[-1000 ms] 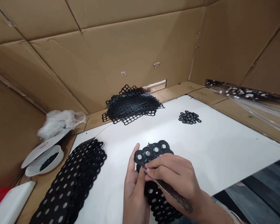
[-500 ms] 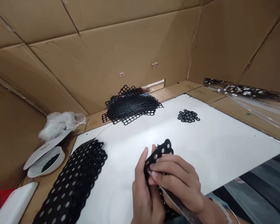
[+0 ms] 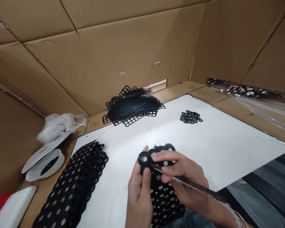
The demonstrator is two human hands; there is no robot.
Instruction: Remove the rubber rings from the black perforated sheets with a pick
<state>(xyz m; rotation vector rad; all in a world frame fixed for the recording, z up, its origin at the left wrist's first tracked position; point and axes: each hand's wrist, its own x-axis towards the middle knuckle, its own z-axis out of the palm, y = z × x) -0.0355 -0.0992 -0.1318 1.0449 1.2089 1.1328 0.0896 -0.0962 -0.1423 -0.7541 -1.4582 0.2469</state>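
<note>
- My left hand (image 3: pixel 140 190), fingers pinched on the black ring sheet (image 3: pixel 166 193)!
- My right hand (image 3: pixel 188 171), fingers closed round a slim tool (image 3: pixel 199 187), index touching the sheet.

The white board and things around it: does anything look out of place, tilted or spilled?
Two oddities: a thin dark thread strays from the heaped black mesh toward the dotted stack, as if left loose; and a white disc sits tilted by a white bowl, like a lid set aside. I see nothing spilled.
</note>
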